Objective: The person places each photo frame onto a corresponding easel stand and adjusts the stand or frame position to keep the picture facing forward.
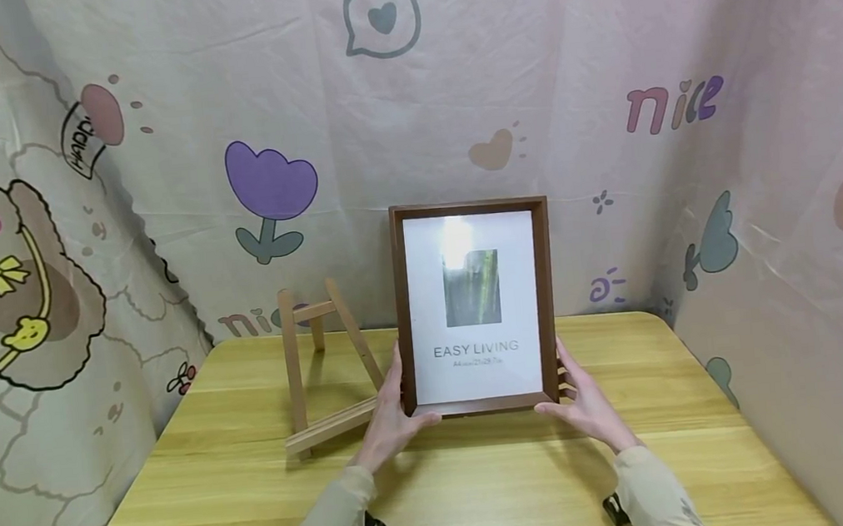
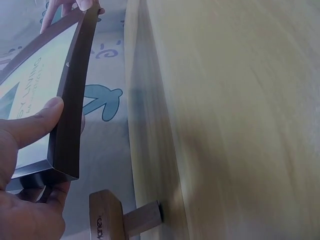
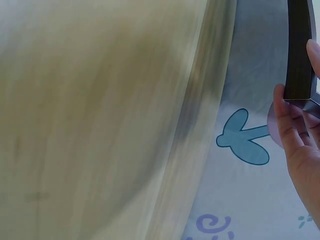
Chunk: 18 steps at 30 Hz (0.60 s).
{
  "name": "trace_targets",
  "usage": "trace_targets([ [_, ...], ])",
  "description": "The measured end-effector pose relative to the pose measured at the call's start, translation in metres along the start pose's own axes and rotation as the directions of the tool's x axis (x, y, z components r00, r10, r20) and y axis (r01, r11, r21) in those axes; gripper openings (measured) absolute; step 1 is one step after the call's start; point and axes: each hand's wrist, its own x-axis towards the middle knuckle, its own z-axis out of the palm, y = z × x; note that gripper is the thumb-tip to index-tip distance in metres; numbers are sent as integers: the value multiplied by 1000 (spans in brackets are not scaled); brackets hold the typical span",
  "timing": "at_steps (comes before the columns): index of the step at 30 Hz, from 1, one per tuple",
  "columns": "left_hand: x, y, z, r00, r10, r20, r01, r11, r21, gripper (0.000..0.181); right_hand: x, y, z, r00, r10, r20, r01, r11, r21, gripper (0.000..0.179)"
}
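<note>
Picture frame (image 1: 475, 308): brown, rectangular, glossy-fronted, raised above table (image 1: 478, 483).
Left hand (image 1: 392, 407), right hand (image 1: 586, 399): both grip its lower corners.
Easel (image 1: 330, 425): angular wood, beside left hand.
Table room: wood-grained surface stretches rightward.

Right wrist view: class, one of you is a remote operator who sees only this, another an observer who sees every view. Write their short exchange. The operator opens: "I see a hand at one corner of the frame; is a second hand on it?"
Observer: Yes, the left hand grips the other lower corner of the picture frame.
Operator: What does the large lettering on its front say?
Observer: It reads EASY LIVING.
Operator: Is anything else standing on the table?
Observer: Yes, a wooden easel, to the left of the picture frame in the head view.
</note>
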Motion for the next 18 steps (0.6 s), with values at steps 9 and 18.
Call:
trace_targets([
  [9,-1,-3,-6,1000,-6,-24,7,1000,10,131,8,-5,6,1000,13,7,-13,1000,26,123],
  [18,-7,-9,-19,998,-18,-60,20,999,32,130,20,-11,19,999,-40,36,37,997,70,122],
])
